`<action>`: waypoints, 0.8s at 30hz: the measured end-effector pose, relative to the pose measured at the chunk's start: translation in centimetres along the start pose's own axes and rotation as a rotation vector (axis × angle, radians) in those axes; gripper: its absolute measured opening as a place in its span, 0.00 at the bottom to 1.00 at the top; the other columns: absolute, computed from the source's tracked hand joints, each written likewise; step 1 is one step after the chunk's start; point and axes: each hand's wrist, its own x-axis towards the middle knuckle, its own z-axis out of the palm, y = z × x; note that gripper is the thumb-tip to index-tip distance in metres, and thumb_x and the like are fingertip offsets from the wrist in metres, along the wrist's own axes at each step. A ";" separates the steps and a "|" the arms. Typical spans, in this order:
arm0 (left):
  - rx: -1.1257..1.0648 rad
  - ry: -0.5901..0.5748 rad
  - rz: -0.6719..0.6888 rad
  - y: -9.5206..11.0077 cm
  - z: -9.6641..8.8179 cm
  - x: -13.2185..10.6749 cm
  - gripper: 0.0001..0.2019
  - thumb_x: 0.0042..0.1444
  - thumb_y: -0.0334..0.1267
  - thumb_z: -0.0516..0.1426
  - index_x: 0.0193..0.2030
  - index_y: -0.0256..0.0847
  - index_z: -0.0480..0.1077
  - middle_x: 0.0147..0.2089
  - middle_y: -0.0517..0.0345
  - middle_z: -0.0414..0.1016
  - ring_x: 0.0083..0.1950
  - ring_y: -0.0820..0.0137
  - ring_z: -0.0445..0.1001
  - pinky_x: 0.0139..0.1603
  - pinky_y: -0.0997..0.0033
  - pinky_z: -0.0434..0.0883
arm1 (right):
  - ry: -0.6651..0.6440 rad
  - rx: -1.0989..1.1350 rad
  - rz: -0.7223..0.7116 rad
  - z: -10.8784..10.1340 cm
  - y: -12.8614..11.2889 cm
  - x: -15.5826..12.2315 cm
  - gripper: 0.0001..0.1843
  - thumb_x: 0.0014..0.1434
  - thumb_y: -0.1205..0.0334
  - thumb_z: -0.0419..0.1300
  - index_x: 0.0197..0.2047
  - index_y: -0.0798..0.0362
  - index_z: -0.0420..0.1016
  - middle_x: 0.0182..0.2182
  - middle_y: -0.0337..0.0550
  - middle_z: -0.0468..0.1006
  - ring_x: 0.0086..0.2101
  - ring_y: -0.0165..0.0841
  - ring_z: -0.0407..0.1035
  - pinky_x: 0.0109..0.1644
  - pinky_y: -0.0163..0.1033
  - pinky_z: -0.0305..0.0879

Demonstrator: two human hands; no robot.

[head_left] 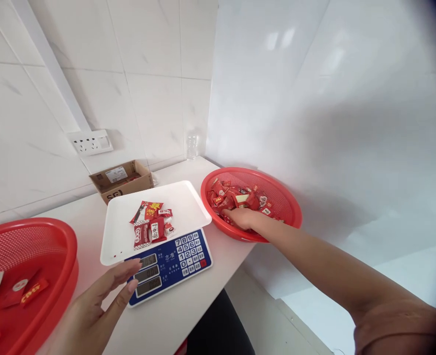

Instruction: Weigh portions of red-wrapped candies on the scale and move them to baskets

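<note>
At the far left a red basket [55,231] is sitting on the white counter [188,305], with a few red packets [29,291] lying flat in it. Just to its right the left hand [95,305] is hovering palm down. Its fingers [123,276] are stretched out and spread, gripping nothing, and their tips are reaching the front left corner of the scale [173,264], beside its displays. I cannot tell whether they are touching it.

On the wall behind, a socket [91,142] is showing, and an open box [123,180] is standing on the counter against the tiles. The scale is sitting in the middle of the counter, its blue keypad facing the person. Its white tray [188,202] is carrying a small pile of sweets [151,224] left of centre.

A clear bottle [192,144] is standing in the corner. To the right, a second basket [287,204] is sitting at the counter's end against the wall, holding a heap [236,197] of red wrapped sweets. The right hand [242,217] is reaching into it, knuckles up and fingers curled down among the sweets at the near side of the heap. The fingertips are buried, so I cannot tell whether they are gripping any.
</note>
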 end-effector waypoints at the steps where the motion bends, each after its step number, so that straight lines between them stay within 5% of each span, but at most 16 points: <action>1: 0.003 0.005 0.000 -0.3 -0.1 0.0 0.22 0.49 0.59 0.56 0.47 0.51 0.73 0.52 0.57 0.77 0.54 0.60 0.74 0.44 0.69 0.77 | -0.002 -0.014 -0.003 -0.2 0.0 0.2 0.26 0.47 0.66 0.62 0.53 0.49 0.71 0.40 0.52 0.80 0.36 0.44 0.75 0.36 0.43 0.68; 5: 0.029 0.012 -0.022 -1.0 -0.3 0.1 0.21 0.49 0.60 0.55 0.46 0.53 0.73 0.52 0.61 0.77 0.55 0.62 0.73 0.48 0.70 0.75 | 0.004 -0.037 -0.033 -1.0 -0.3 1.0 0.21 0.39 0.70 0.66 0.40 0.53 0.76 0.33 0.50 0.80 0.33 0.46 0.75 0.35 0.44 0.68; 10: 0.019 0.001 -0.013 -0.2 -0.1 0.1 0.23 0.48 0.61 0.55 0.45 0.52 0.73 0.50 0.60 0.77 0.52 0.61 0.75 0.45 0.70 0.76 | 0.094 0.035 -0.076 -0.2 -1.6 1.9 0.12 0.54 0.61 0.62 0.43 0.53 0.75 0.43 0.51 0.77 0.38 0.40 0.73 0.41 0.42 0.68; 15: 0.062 0.045 0.030 0.2 0.1 -0.1 0.22 0.47 0.61 0.56 0.42 0.52 0.75 0.47 0.59 0.79 0.51 0.60 0.76 0.41 0.71 0.77 | 0.140 0.026 -0.028 -0.3 -1.8 3.3 0.18 0.62 0.53 0.54 0.50 0.55 0.69 0.44 0.45 0.74 0.40 0.33 0.71 0.45 0.46 0.69; 19: 0.062 0.038 0.044 0.5 0.0 0.0 0.22 0.47 0.60 0.56 0.42 0.51 0.76 0.46 0.58 0.80 0.50 0.59 0.77 0.40 0.69 0.78 | 0.200 0.000 -0.002 -1.0 -1.5 4.2 0.21 0.60 0.57 0.57 0.55 0.56 0.65 0.47 0.51 0.74 0.43 0.38 0.71 0.46 0.46 0.67; 24: 0.010 0.007 0.060 0.8 0.0 0.2 0.20 0.47 0.58 0.57 0.41 0.51 0.76 0.44 0.59 0.81 0.49 0.60 0.77 0.44 0.68 0.77 | 0.241 -0.002 -0.015 -1.2 -1.0 4.4 0.16 0.52 0.65 0.61 0.46 0.56 0.71 0.43 0.58 0.77 0.41 0.46 0.72 0.41 0.44 0.65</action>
